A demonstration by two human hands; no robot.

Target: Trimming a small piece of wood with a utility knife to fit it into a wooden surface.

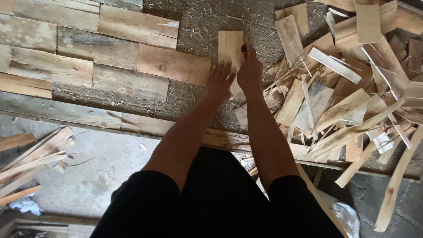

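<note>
Small wood board (pixel 230 48): light tan, flat, short rectangle. Lies on gritty grey floor, long side pointing away from person. Sits just right of row of laid planks, near their end, not touching that I can tell. Lower part hidden under hands. Left hand (pixel 219 83) presses flat on lower edge, fingers spread. Right hand (pixel 250 72) rests on right edge, closed around thin red pencil (pixel 244 49), tip against board.

Fitted wooden planks (pixel 110 57) are lying left of a long beam (pixel 88 117); a heap of wood offcuts (pixel 352 101) is sprawling right of it.
</note>
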